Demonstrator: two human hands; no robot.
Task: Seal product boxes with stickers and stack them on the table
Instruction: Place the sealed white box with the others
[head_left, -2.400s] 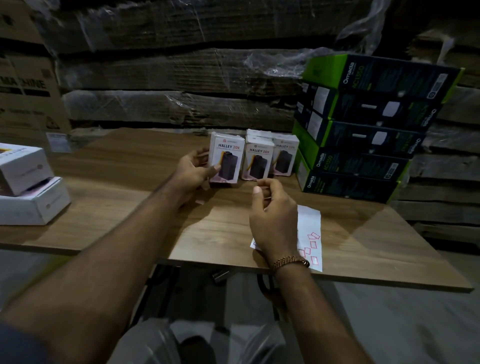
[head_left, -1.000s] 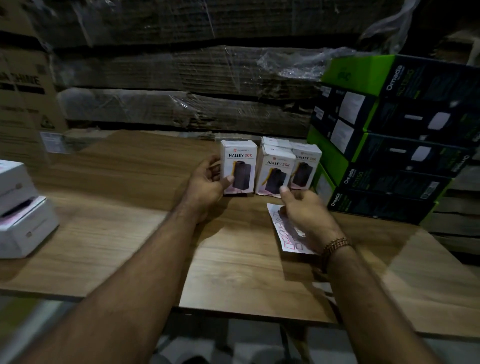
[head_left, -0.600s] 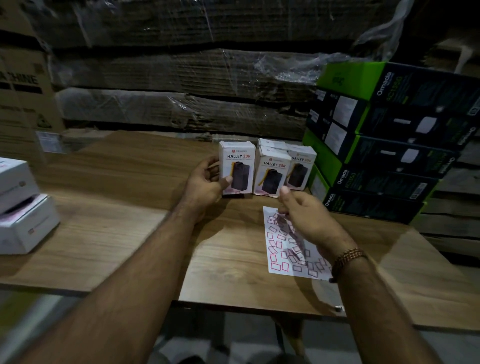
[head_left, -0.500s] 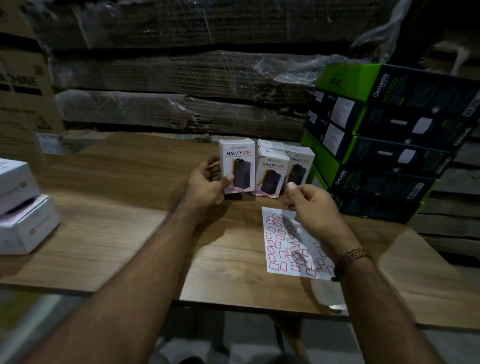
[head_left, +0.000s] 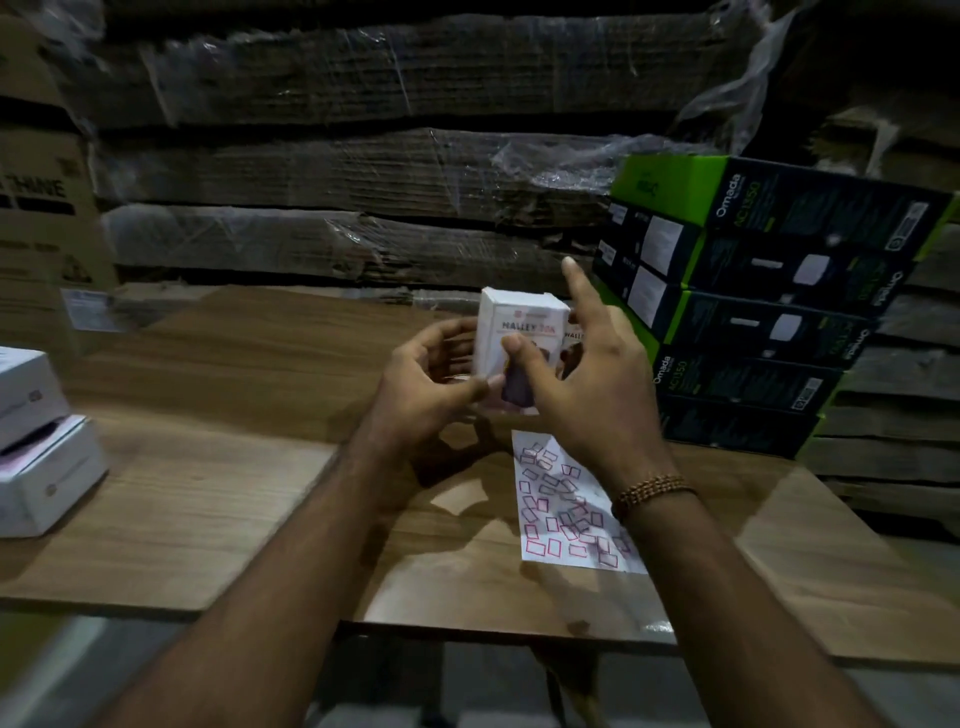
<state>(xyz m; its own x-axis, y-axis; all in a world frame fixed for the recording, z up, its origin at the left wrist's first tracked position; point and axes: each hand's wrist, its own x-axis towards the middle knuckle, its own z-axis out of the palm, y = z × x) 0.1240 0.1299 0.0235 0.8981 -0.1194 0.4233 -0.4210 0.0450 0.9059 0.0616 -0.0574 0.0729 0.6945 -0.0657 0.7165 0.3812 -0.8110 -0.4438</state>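
We hold the white Halley power-bank box (head_left: 519, 343) upright in our left hand (head_left: 431, 395) above the table's (head_left: 234, 467) far middle; our right hand (head_left: 576, 379), thumb on its front and forefinger raised, should press any sticker flat across the flap seam, with the sticker sheet (head_left: 566, 509) lying just nearer

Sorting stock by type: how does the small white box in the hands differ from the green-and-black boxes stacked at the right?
The white box is small, upright and held by the left hand; the green-and-black boxes are larger, lie flat and are stacked. Both are printed retail cartons.
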